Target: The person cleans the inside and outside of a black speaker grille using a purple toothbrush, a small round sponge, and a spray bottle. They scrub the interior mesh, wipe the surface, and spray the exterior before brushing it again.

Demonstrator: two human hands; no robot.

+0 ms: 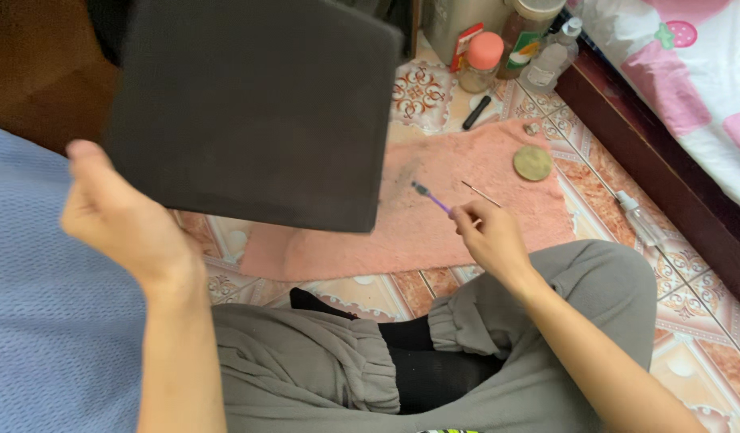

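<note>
My left hand (117,216) holds up a large flat black slab (253,104), gripping its lower left corner and keeping it tilted over the floor. My right hand (486,232) pinches a thin purple-handled brush (431,198) whose dark bristle tip points left above a pink towel (434,224). The towel lies spread on the patterned floor tiles and shows a grey smudge near the brush tip. I sit cross-legged in grey trousers.
On the towel lie a round brass disc (533,163), a thin metal pin (480,193) and a small metal piece (531,128). Jars and bottles (498,48) stand at the back. A dark wooden bed frame (667,168) runs along the right, with a clear spray bottle (638,218) beside it.
</note>
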